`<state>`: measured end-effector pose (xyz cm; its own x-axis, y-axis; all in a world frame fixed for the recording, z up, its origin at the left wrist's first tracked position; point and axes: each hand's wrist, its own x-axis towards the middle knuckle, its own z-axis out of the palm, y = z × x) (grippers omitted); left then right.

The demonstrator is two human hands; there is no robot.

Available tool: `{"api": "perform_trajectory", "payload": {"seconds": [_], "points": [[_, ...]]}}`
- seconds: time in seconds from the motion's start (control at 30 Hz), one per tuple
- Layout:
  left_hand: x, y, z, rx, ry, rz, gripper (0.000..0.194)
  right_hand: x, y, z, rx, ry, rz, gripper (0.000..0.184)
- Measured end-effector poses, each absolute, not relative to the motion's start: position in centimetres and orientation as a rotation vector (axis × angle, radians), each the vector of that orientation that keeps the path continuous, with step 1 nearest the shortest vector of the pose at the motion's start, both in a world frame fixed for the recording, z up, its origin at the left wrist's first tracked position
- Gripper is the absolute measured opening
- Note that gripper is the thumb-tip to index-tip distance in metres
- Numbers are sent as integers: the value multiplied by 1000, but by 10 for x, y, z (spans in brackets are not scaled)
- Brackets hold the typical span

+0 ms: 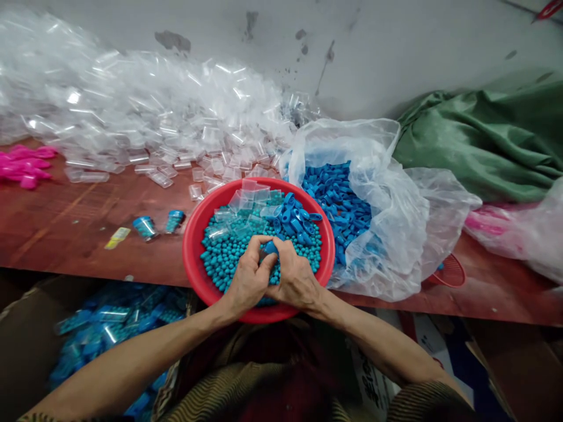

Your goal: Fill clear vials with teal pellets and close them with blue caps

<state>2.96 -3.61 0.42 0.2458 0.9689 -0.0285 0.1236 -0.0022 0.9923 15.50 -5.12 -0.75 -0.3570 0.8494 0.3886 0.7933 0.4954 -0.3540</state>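
My left hand (251,268) and my right hand (294,271) meet over the near side of a red basin (192,258). Between their fingertips is a blue plastic cap (270,248), both hands closed around it; whatever sits below the cap is hidden by my fingers. Teal beads (220,258) fill the basin. On top of them lie clear plastic tubes (246,199) at the back left and a small heap of blue caps (294,218) at the back right.
Clear tubes (145,111) are piled along the wall. Right of the basin, a plastic bag (396,217) holds more blue caps. Two bead-filled tubes (145,227) stand left on the red table (88,217). A box below holds filled tubes (109,328). Pink pieces (26,166) lie far left.
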Motion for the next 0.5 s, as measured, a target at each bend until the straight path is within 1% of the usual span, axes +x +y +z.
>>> {"api": "perform_trajectory", "payload": {"seconds": [0.1,0.23,0.3,0.33,0.4,0.5], "points": [[26,-33,5,1407,1108,943,23,154,-51,-1,-1352,-2217,265,81],[8,-25,16,1276,1045,870,27,160,-43,9,-1270,-2276,609,97],[-11,-22,24,1262,1087,841,30,166,-36,10,-1268,-2273,750,98],[-24,-20,27,1290,1138,847,31,170,-33,8,-1285,-2285,799,93],[-54,-14,32,1395,1306,908,31,178,-25,5,-1331,-2362,834,75],[-100,1,28,1550,1665,960,34,180,-16,3,-1371,-2553,760,47]]}}
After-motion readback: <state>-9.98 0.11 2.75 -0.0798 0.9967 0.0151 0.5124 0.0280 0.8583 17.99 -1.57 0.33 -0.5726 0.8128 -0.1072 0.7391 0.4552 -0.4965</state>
